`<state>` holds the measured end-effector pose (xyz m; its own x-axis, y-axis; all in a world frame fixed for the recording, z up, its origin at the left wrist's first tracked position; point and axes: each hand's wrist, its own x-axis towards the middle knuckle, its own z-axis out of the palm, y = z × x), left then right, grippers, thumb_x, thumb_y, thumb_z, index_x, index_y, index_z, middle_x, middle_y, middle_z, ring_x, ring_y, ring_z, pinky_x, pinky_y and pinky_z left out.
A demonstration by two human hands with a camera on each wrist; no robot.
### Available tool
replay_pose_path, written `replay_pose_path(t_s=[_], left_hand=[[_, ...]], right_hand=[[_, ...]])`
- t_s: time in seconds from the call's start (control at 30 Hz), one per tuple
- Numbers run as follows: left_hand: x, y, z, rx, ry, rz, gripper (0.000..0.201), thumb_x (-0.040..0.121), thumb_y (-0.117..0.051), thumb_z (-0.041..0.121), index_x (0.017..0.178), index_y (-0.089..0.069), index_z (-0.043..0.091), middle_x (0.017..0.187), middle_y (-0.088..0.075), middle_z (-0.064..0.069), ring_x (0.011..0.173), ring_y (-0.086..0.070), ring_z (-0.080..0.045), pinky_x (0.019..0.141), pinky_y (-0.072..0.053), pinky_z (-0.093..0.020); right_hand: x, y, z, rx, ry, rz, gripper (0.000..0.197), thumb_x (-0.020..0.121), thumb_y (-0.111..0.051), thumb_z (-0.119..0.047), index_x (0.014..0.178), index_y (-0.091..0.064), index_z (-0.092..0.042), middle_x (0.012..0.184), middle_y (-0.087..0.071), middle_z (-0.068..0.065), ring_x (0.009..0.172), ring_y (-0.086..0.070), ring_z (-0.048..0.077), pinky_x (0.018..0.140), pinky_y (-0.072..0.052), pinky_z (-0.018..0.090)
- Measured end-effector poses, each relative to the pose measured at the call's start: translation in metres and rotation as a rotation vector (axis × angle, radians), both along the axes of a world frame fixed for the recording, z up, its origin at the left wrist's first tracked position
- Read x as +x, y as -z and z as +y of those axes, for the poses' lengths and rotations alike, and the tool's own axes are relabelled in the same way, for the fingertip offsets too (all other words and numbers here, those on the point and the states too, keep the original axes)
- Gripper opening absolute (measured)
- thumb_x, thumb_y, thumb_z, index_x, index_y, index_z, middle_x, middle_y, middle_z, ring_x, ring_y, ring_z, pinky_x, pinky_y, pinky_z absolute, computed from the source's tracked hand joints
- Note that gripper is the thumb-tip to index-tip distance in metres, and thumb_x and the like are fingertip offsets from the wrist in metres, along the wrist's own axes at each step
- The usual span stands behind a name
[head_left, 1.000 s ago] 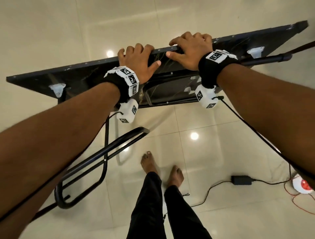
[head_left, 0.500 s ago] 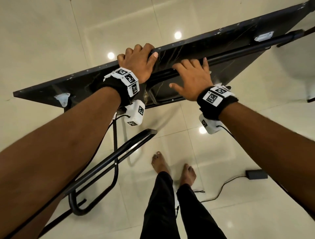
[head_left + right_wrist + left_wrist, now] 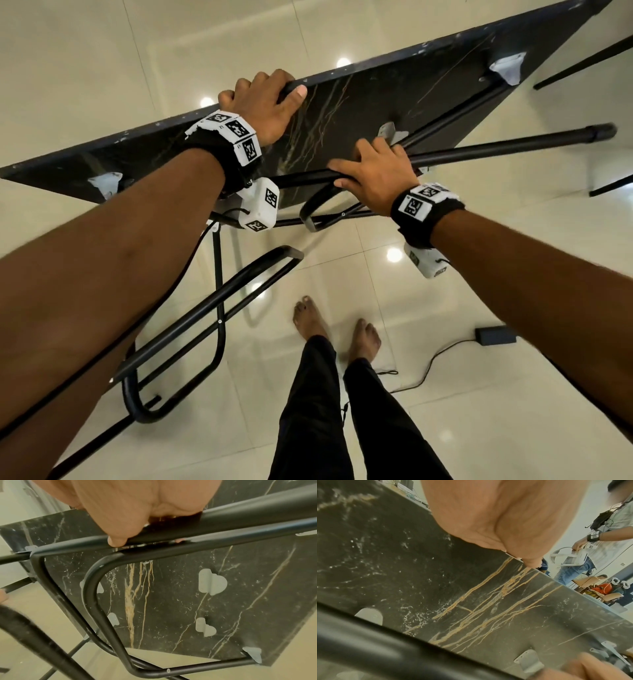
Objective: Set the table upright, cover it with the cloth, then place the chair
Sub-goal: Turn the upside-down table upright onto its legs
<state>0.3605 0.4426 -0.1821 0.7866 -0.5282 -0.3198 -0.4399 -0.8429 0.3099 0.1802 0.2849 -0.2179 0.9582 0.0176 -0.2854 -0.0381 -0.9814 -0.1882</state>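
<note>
A: State the position of the table (image 3: 394, 102).

B: It is tilted on edge above the tiled floor (image 3: 85, 68). Its dark marbled underside, with pale brackets, faces the person. The far edge runs from lower left to upper right in the head view.

A: Left hand (image 3: 265, 102)?

B: It grips the far edge near the middle. The fingers curl over the edge; the thumb lies flat on the underside. The left wrist view confirms the thumb at that edge.

A: Right hand (image 3: 376, 174)?

B: It holds a black leg tube (image 3: 513, 145) that crosses the underside. The fingers curl over the tube; the thumb stretches along it. The right wrist view shows the thumb tip (image 3: 117, 541) pressed on the tube.

A: Other frame parts?

B: A second leg loop (image 3: 212, 322) hangs open below the near edge, beside the left forearm.

A: Surroundings?

B: Bare feet (image 3: 337, 329) stand on the floor below the table. A black adapter (image 3: 495, 335) with a cable lies right of the feet. Another person (image 3: 597, 545) stands beyond the table, holding a white device.
</note>
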Motion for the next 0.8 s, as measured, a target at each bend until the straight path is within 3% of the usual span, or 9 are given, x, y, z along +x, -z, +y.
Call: replay_pose_path(t_s=[0.27, 0.37, 0.47, 0.8], left_hand=[[-0.007, 0.000, 0.003, -0.026, 0.011, -0.044, 0.043, 0.099, -0.028, 0.054, 0.128, -0.049, 0.029, 0.125, -0.055, -0.002, 0.124, -0.041, -0.032, 0.102, -0.022, -0.047], [-0.008, 0.001, 0.005, -0.019, 0.017, -0.038, 0.043, 0.099, -0.028, 0.054, 0.129, -0.048, 0.030, 0.127, -0.054, -0.003, 0.125, -0.041, -0.033, 0.102, -0.022, -0.049], [-0.009, 0.002, 0.005, -0.004, 0.017, -0.055, 0.043, 0.099, -0.028, 0.053, 0.129, -0.048, 0.029, 0.128, -0.054, -0.004, 0.126, -0.041, -0.034, 0.102, -0.023, -0.049], [-0.021, 0.001, 0.005, -0.005, 0.016, -0.104, 0.044, 0.098, -0.029, 0.052, 0.127, -0.049, 0.026, 0.128, -0.055, -0.007, 0.123, -0.043, -0.036, 0.103, -0.024, -0.052]], right_hand=[[-0.081, 0.004, -0.006, -0.026, 0.101, -0.075, 0.035, 0.101, -0.045, -0.051, 0.131, -0.050, -0.035, 0.097, -0.049, 0.008, 0.085, -0.049, 0.028, 0.066, -0.049, 0.041], [-0.120, 0.002, -0.012, -0.027, 0.171, -0.088, 0.037, 0.100, -0.047, -0.050, 0.132, -0.054, -0.034, 0.094, -0.048, 0.007, 0.080, -0.047, 0.027, 0.060, -0.040, 0.035], [-0.163, -0.001, -0.025, -0.030, 0.257, -0.089, 0.036, 0.101, -0.043, -0.051, 0.130, -0.057, -0.033, 0.092, -0.048, 0.006, 0.079, -0.049, 0.028, 0.059, -0.034, 0.031], [-0.265, -0.012, -0.093, -0.037, 0.525, -0.018, 0.047, 0.096, -0.044, -0.051, 0.136, -0.058, -0.031, 0.092, -0.050, 0.008, 0.078, -0.054, 0.032, 0.056, -0.036, 0.029]])
